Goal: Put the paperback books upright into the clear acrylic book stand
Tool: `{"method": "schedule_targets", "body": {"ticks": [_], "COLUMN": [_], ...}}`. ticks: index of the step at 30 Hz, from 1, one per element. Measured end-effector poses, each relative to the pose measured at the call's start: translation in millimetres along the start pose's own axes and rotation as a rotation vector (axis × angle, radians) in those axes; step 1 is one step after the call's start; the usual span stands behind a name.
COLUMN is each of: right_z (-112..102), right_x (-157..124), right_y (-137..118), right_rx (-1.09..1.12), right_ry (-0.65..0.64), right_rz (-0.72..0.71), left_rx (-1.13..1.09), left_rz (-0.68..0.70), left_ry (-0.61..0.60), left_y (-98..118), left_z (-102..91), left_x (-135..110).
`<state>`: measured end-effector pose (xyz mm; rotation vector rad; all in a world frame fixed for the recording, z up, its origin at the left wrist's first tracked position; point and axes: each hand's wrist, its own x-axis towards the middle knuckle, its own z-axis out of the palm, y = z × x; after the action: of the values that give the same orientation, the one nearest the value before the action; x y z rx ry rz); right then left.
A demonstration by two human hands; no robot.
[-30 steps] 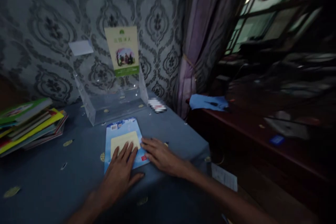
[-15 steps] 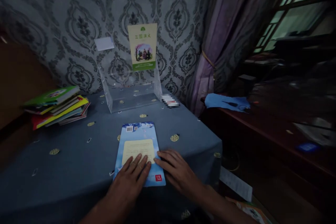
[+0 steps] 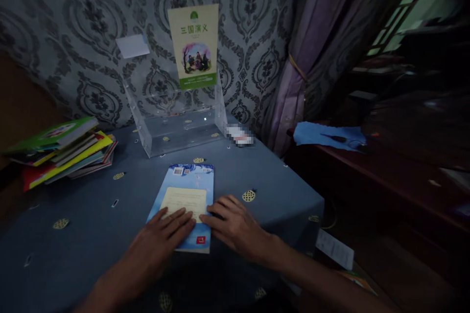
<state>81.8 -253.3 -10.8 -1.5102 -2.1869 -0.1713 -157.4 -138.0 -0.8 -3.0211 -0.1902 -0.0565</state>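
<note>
Blue book [image 3: 187, 190] lies flat on the worktop [image 3: 91, 225]; left hand [image 3: 157, 244] and right hand [image 3: 235, 225] press it, fingers [image 3: 176, 217] spread

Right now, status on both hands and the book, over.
Left hand open, flat on the blue book. Right hand open, fingertips at its right edge. Book lies flat on the table; clear stand behind it, book pile to the left.

Domestic interior, dimly lit; most likely a living room or study. Evidence: grey damask wallpaper [image 3: 88, 14]; purple curtain [image 3: 312, 44] tied back beside a window [image 3: 414, 14]; surface under a blue patterned cloth [image 3: 279, 181]; stack of children's books [image 3: 58, 149]; clear acrylic stand [image 3: 176, 117] displaying one book [image 3: 193, 44]; dark wooden furniture [image 3: 385, 176] at right.
</note>
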Motion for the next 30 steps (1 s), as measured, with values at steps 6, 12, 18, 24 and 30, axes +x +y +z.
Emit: {"method": "schedule_targets", "body": {"ticks": [6, 12, 18, 24, 30], "right_z": [-5, -16, 13, 29, 25], "right_x": [38, 42, 73, 68, 61], "right_y": [8, 66, 131, 133, 130], "right_rx": [0.211, 0.683, 0.938, 0.974, 1.067], "right_ry": [-0.182, -0.078, 0.277, 0.332, 0.306], "right_rz": [-0.03, 0.16, 0.807, 0.717, 0.71], "left_rx": [-0.419, -0.244, 0.11, 0.128, 0.079], "left_rz": [-0.113, -0.413, -0.534, -0.533, -0.573], "left_ry": [-0.128, -0.097, -0.21, -0.269, -0.288], "left_y": [-44, -38, -7, -6, -18], "left_z": [-39.3, -52.0, -44.0, -48.2, -55.2], "left_x": [23, 132, 176, 182, 180]}}
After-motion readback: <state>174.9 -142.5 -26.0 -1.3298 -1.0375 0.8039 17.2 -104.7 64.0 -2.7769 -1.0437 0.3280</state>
